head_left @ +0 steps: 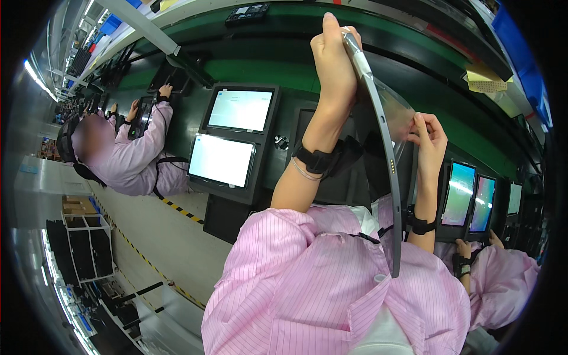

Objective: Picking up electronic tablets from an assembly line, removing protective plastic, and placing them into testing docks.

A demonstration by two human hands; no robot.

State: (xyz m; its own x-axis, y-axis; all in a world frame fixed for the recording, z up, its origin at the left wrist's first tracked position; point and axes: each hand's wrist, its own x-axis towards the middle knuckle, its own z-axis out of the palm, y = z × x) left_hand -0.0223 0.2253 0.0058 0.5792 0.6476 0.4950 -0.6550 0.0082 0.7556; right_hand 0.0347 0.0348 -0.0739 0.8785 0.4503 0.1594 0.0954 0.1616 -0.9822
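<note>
I hold a thin grey tablet [387,160] edge-on in front of me, so it shows as a long curved strip. My left hand [332,62] is raised and grips its upper end. My right hand [429,139] pinches a clear protective film [397,109] that stands off the tablet's face near the middle of its length. Both wrists wear black straps, and my sleeves are pink-striped.
Two lit white tablets [239,109] [220,160] stand in dark holders on the green conveyor line [266,68]. A co-worker in pink [139,157] works at the left and another [503,284] at the lower right, beside lit screens [458,192]. A rack of dark trays [86,248] stands by the striped floor tape.
</note>
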